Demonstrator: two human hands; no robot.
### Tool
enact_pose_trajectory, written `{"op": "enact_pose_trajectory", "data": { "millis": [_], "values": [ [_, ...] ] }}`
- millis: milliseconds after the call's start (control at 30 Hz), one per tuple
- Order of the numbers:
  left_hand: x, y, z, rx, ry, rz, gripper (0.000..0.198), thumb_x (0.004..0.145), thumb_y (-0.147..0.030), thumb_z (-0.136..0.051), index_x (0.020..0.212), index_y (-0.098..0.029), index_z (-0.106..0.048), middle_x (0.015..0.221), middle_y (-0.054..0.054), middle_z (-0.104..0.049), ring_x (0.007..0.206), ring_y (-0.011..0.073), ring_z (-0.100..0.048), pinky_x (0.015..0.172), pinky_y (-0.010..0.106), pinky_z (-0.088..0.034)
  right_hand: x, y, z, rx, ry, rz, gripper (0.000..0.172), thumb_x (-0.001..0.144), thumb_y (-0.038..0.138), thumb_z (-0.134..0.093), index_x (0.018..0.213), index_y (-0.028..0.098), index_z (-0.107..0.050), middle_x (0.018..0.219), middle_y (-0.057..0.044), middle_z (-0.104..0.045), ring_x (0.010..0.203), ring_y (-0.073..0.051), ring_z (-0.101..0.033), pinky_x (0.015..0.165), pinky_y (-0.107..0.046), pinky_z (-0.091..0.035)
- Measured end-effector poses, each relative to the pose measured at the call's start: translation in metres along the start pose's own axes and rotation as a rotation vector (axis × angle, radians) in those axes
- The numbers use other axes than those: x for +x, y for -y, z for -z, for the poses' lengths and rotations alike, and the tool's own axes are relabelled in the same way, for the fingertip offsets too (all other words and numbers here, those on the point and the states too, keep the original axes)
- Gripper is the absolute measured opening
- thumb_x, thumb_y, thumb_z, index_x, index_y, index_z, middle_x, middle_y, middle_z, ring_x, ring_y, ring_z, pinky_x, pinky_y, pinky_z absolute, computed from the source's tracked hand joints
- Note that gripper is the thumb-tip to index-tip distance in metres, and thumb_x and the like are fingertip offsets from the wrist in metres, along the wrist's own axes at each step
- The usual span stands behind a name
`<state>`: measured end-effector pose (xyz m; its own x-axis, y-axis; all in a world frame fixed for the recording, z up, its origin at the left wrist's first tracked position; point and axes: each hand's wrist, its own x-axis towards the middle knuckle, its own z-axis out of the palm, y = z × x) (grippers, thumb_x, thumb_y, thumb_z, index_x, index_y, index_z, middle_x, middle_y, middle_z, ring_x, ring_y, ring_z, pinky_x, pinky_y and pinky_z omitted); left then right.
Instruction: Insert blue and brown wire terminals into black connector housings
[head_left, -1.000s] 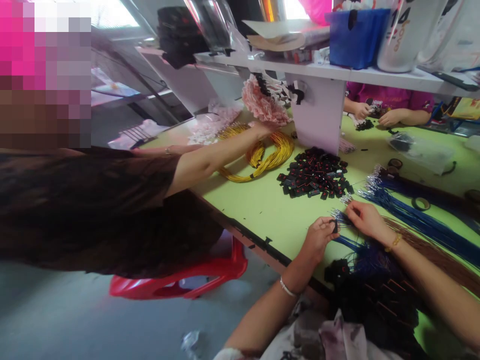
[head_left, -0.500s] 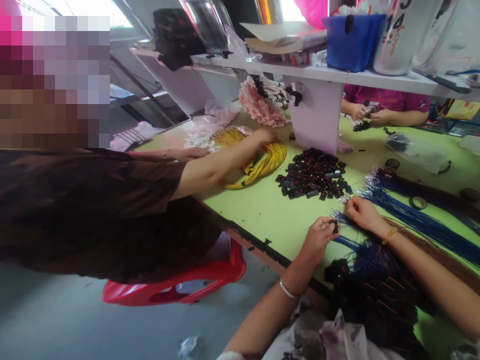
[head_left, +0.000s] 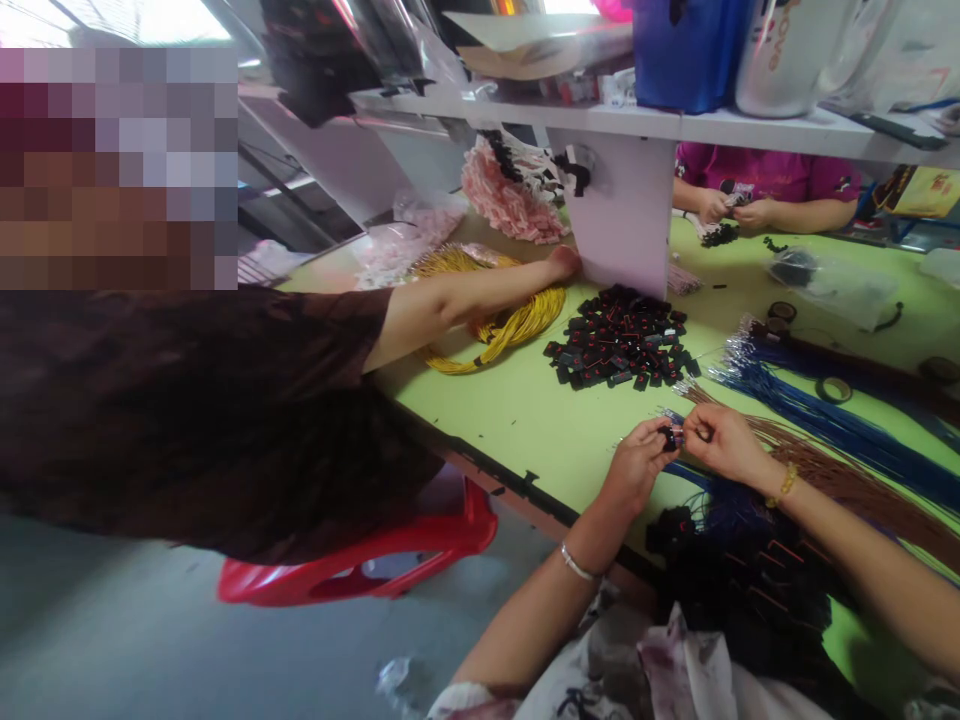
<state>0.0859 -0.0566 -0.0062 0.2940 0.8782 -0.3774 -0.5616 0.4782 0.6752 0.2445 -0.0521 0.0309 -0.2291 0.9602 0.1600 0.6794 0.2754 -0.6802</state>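
My left hand (head_left: 636,462) pinches a small black plastic connector housing (head_left: 667,437) between thumb and fingers. Right beside it, my right hand (head_left: 716,440) is closed in a pinch, with a thin wire end meeting the housing; the fingers hide most of it. Below both hands lie blue wires (head_left: 694,478) and a dark heap of black housings with wires (head_left: 750,570) at the table's near edge. Brown wires (head_left: 832,460) with metal tips stretch out past my right wrist. Farther off is a pile of loose black housings (head_left: 622,340).
A co-worker's arm (head_left: 457,300) reaches across a yellow wire bundle (head_left: 525,320) on the left. Under the shelf (head_left: 525,112), another person's hands (head_left: 739,208) hold small parts. Blue wire bundles (head_left: 810,395) and tape rolls (head_left: 834,389) lie right. A red stool (head_left: 360,570) stands left.
My right hand has moved from the wire tips toward me, down to the housing in my left hand. The co-worker's hand has shifted right, toward the shelf's upright panel. The view has tilted slightly.
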Motion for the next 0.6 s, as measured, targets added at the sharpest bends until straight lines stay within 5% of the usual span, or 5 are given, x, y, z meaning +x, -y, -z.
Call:
{"op": "enact_pose_trajectory", "data": {
  "millis": [600],
  "values": [
    [-0.0001, 0.0012, 0.0009, 0.019, -0.015, 0.0, 0.028, 0.066, -0.018, -0.073, 0.092, -0.013, -0.067, 0.096, 0.008, -0.065, 0.086, 0.0164, -0.06, 0.084, 0.032, -0.047, -0.0048, -0.0016, -0.0078, -0.319, 0.01, 0.113, 0.011, 0.081, 0.023, -0.05, 0.073, 0.018, -0.056, 0.074, -0.005, -0.059, 0.066, -0.015, -0.049, 0.061, -0.026, -0.03]
  ]
}}
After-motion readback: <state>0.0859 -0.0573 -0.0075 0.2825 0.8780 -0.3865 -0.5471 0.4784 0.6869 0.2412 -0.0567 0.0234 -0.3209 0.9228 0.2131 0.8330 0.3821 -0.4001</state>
